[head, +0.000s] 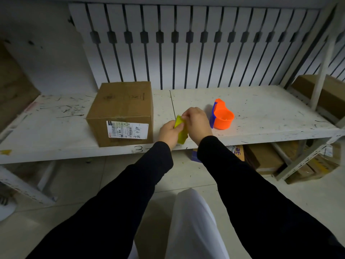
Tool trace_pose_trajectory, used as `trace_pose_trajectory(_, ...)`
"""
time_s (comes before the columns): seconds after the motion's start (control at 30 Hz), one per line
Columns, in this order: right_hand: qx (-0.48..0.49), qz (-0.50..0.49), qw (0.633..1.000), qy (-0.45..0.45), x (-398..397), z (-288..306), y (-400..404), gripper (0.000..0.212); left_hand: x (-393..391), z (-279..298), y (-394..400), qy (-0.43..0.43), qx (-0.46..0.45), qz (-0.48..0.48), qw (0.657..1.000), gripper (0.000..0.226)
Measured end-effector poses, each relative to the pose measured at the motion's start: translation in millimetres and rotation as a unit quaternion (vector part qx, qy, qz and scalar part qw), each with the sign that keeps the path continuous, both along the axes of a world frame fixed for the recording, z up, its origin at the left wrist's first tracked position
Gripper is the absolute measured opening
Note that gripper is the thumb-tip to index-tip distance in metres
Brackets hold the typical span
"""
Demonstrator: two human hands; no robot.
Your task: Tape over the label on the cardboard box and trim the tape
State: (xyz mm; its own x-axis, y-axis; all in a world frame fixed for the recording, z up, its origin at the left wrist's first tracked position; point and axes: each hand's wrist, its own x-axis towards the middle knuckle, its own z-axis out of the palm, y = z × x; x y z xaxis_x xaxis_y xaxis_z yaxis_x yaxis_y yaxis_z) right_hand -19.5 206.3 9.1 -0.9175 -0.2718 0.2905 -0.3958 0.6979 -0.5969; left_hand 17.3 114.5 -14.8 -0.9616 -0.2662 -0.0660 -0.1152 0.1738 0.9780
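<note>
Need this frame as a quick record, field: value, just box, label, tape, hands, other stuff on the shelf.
box: cardboard box on white shelf, closed
label: label on front face, no tape over it visible
tape: yellow tape roll right of box, off the box
left hand: left hand gripping tape roll
right hand: right hand pinching roll's top edge
other: orange-and-blue tape dispenser right of hands

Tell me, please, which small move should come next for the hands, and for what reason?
Probably pull a strip free from the yellow tape roll: both the left hand and right hand hold it beside the cardboard box, and the label looks not yet taped.
</note>
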Motion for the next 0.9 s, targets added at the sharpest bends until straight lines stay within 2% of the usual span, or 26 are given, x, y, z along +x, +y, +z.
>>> trace_pose_trajectory(0.17, -0.002, 0.013, 1.000, 0.026, 5, -1, -2, 0.017, -2, 5, -2, -0.062, -0.032, 0.027, 0.997, 0.035)
trace_pose_trajectory(0.23, -0.028, 0.013, 1.000, 0.004, 6, -4, 1, 0.017, 0, 6, -1, -0.070, -0.050, 0.024, 0.996, 0.022)
trace_pose_trajectory(0.27, -0.048, 0.014, 0.999, -0.014, 6, -4, 3, 0.016, 0, 5, -1, -0.067, -0.043, 0.020, 0.997, 0.025)
trace_pose_trajectory(0.3, -0.072, 0.018, 0.997, -0.035, 5, -4, 5, 0.015, 1, 3, -2, -0.059, -0.033, 0.016, 0.998, 0.041)
trace_pose_trajectory(0.33, -0.096, 0.024, 0.993, -0.058, 5, -2, 7, 0.014, 2, 3, -1, -0.046, -0.022, 0.005, 0.999, 0.047)
trace_pose_trajectory(0.47, -0.128, 0.046, 0.984, -0.111, 2, 8, 9, 0.011, 5, 4, 2, 0.007, 0.002, 0.007, 1.000, 0.017)
trace_pose_trajectory(0.6, -0.137, 0.058, 0.982, -0.116, 4, 5, 10, 0.022, 0, 5, 0, 0.008, 0.039, 0.060, 0.997, 0.027)
trace_pose_trajectory(0.7, -0.203, 0.040, 0.969, -0.137, 8, 3, 11, 0.036, 0, 6, -1, -0.019, 0.058, 0.085, 0.995, 0.032)
trace_pose_trajectory(0.77, -0.246, 0.028, 0.957, -0.151, 8, 2, 12, 0.035, 2, 6, -2, -0.030, 0.063, 0.087, 0.994, 0.030)
trace_pose_trajectory(0.9, -0.250, 0.028, 0.955, -0.155, 11, 3, 13, 0.032, 3, 9, 0, -0.020, 0.062, 0.116, 0.991, 0.034)
